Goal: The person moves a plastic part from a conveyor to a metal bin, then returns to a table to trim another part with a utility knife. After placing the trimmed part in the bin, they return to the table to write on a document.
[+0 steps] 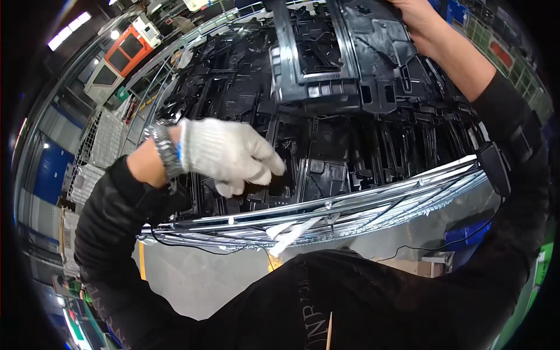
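A white knit glove covers my left hand (227,153), which hovers over the near left part of a heap of black plastic parts (233,81). Its fingers are loosely bent and somewhat apart, with nothing visible between them. At the top right, my bare right hand (421,22) grips the edge of a large black moulded plastic panel (382,58). That panel has ribs, slots and a rectangular frame section, and is raised over the heap. The right fingertips are hidden behind it or cut off by the picture's top edge.
A metal wire cage (326,207) holds the heap, its near rim running between my body and the parts. A thin black cable (408,248) hangs below the rim. Farther left stand an orange and white machine (123,52) and mesh racks (96,140). A blue bin (466,236) sits low right.
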Motion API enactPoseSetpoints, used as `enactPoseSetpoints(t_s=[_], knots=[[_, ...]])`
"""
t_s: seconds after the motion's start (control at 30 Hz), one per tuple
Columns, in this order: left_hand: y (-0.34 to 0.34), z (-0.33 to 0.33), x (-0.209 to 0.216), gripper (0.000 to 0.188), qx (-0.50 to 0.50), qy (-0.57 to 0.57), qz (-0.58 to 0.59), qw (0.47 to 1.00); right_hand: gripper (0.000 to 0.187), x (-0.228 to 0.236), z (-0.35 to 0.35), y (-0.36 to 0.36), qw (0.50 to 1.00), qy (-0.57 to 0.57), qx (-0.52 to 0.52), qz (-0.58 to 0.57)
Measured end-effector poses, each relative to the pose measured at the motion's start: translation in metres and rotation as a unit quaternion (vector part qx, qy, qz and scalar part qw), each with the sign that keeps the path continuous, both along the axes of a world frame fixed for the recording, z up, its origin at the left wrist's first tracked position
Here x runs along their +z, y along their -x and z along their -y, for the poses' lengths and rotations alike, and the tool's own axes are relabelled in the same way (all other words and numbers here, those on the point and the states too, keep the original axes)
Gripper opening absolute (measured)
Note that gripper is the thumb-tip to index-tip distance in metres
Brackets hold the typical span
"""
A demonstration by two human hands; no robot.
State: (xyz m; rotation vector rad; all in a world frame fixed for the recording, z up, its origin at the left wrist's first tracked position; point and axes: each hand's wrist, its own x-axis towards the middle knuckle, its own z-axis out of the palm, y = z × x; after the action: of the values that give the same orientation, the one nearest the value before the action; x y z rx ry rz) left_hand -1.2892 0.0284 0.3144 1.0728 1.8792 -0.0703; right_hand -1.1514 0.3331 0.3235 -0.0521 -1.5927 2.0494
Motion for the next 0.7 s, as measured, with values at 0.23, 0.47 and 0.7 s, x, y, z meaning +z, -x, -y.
enactPoseSetpoints(t_s=[0.23, 0.47, 0.7], knots=[[0.032, -0.018, 0.033, 0.043, -0.06, -0.178, -0.31, 0.932, 0.027, -0.013, 0.017, 0.001, 0.997, -0.021, 0.001, 0.071], [0.017, -0.048, -0.025, 0.064, -0.199, -0.186, -0.395, 0.877, 0.026, -0.004, 0.019, -0.003, 0.999, 0.023, -0.047, 0.006], [0.069, -0.051, -0.046, 0.051, -0.109, -0.282, -0.306, 0.903, 0.028, -0.009, 0.015, -0.003, 0.996, 0.031, -0.073, 0.029]])
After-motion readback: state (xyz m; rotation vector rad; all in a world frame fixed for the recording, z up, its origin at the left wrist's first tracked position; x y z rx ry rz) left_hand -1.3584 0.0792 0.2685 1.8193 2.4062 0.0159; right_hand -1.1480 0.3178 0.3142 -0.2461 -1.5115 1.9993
